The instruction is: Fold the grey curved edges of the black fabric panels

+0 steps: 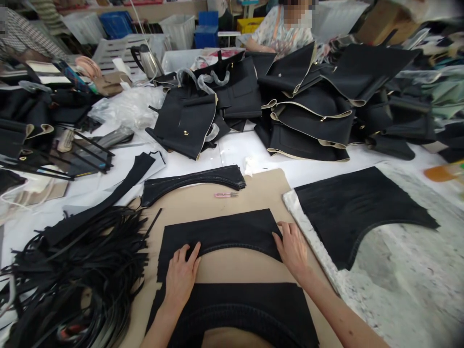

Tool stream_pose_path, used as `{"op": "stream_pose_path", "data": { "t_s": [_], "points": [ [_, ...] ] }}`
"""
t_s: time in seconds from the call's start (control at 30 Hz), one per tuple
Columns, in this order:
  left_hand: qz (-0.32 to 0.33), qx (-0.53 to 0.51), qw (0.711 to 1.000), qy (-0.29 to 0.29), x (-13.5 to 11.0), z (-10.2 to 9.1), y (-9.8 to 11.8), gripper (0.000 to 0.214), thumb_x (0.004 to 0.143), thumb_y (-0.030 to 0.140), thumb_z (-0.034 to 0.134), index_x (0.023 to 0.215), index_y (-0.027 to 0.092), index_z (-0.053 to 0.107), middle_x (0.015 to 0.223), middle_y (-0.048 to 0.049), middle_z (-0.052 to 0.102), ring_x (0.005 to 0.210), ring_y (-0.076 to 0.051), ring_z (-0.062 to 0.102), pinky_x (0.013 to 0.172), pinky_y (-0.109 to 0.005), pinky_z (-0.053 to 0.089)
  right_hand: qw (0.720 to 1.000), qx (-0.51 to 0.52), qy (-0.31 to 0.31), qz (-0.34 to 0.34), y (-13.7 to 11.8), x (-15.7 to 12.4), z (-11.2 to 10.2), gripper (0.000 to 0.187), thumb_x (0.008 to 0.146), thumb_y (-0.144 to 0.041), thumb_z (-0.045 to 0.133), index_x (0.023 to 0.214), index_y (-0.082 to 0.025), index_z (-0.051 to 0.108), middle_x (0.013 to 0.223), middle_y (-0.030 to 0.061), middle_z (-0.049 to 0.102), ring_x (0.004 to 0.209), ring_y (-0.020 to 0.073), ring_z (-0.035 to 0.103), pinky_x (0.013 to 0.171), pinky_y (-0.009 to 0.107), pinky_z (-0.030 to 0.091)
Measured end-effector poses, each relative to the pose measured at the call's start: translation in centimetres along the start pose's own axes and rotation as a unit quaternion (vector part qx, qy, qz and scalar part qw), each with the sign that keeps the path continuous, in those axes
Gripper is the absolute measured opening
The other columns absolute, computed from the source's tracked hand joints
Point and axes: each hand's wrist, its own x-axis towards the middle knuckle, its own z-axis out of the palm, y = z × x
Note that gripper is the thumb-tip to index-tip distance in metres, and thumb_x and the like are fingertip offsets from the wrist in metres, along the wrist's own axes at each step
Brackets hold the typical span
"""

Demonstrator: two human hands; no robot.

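A black curved panel (224,232) of leather-like material lies flat on the tan board (232,268), its arched edge towards me. My left hand (181,273) rests on the panel's left part with the fingers stretched out. At its right end, my right hand (293,246) touches the edge with fingertips extended and thumb apart. Closer to me lies a stack of similar black panels (239,295). Beyond the panel are a pink thread snipper (225,195) and a narrow pile of black curved pieces (192,181).
Black strips (83,270) heap up at the left. On the right, another black panel (362,208) lies on a stained pale slab (398,280). Black bags (308,121) pile up across the table. A kettle (148,60) stands behind, and a person (282,31) is at the back.
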Motion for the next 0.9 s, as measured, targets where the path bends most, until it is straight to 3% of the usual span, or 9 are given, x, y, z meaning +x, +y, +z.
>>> {"op": "stream_pose_path", "data": {
  "t_s": [0.07,0.17,0.4,0.47,0.57,0.7,0.8,0.9],
  "points": [
    [0.000,0.006,1.000,0.001,-0.1,-0.1,0.4,0.043,0.094,0.033,0.042,0.137,0.032,0.046,0.120,-0.0107,0.056,0.105,-0.026,0.051,0.080,-0.036,0.046,0.999,0.005,-0.010,-0.053,-0.2,-0.2,-0.1,0.027,0.094,-0.031,0.038,0.114,-0.022,0.053,0.107,0.0123,0.057,0.102,0.0289,0.053,0.087,0.042,0.039],
    [-0.004,-0.004,1.000,0.000,-0.2,-0.5,0.7,0.043,0.094,0.033,0.041,0.137,0.031,0.046,0.120,-0.0115,0.056,0.106,-0.027,0.050,0.083,-0.038,0.044,0.993,0.013,-0.036,-0.108,-0.3,-0.5,0.3,0.023,0.094,-0.029,0.039,0.106,-0.024,0.058,0.103,0.0094,0.058,0.097,0.0269,0.052,0.088,0.042,0.039],
    [-0.033,-0.101,0.994,-0.009,-0.3,-1.7,1.3,0.042,0.094,0.028,0.039,0.135,0.024,0.048,0.118,-0.0148,0.053,0.109,-0.030,0.048,0.092,-0.048,0.039,0.990,0.030,-0.073,-0.119,0.0,-1.7,-0.6,0.028,0.096,-0.028,0.031,0.106,-0.020,0.056,0.106,0.0122,0.055,0.102,0.0279,0.049,0.091,0.044,0.038],
    [-0.013,-0.126,0.992,-0.018,-1.2,-2.1,2.9,0.042,0.094,0.024,0.038,0.135,0.021,0.046,0.119,-0.0148,0.052,0.111,-0.029,0.048,0.095,-0.047,0.039,0.982,0.045,-0.110,-0.144,-0.4,-3.7,-1.2,0.027,0.096,-0.027,0.032,0.104,-0.020,0.056,0.104,0.0102,0.057,0.098,0.0249,0.052,0.089,0.040,0.040],
    [0.077,-0.185,0.978,-0.061,-3.4,-2.6,6.8,0.033,0.093,0.022,0.042,0.122,0.023,0.056,0.115,-0.0094,0.056,0.106,-0.022,0.052,0.092,-0.037,0.043,0.956,0.067,-0.191,-0.211,-1.3,-8.4,-1.9,0.020,0.094,-0.026,0.041,0.101,-0.023,0.059,0.098,0.0051,0.060,0.090,0.0195,0.057,0.083,0.033,0.045],
    [0.167,-0.238,0.950,-0.116,-6.4,-2.6,11.3,0.025,0.090,0.024,0.051,0.114,0.026,0.059,0.107,-0.0038,0.059,0.099,-0.018,0.054,0.086,-0.032,0.046,0.936,0.055,-0.248,-0.242,-2.2,-14.0,-1.9,0.022,0.085,-0.026,0.056,0.107,-0.024,0.058,0.103,0.0052,0.059,0.094,0.0223,0.056,0.083,0.035,0.046],
    [0.170,-0.245,0.945,-0.134,-7.5,-2.2,12.5,0.025,0.089,0.021,0.053,0.113,0.024,0.058,0.106,-0.0042,0.057,0.099,-0.019,0.052,0.084,-0.034,0.046,0.935,0.040,-0.261,-0.238,-2.1,-15.4,-1.7,0.027,0.084,-0.021,0.055,0.111,-0.022,0.055,0.107,0.0074,0.057,0.098,0.0241,0.054,0.084,0.038,0.046],
    [0.166,-0.241,0.945,-0.143,-7.6,-2.0,12.5,0.025,0.089,0.020,0.052,0.114,0.024,0.057,0.107,-0.0047,0.056,0.100,-0.020,0.051,0.085,-0.034,0.044,0.927,0.041,-0.277,-0.251,-1.8,-14.9,-1.8,0.026,0.085,-0.018,0.052,0.111,-0.023,0.054,0.105,0.0058,0.056,0.097,0.0213,0.055,0.084,0.034,0.047]
  ]
}}
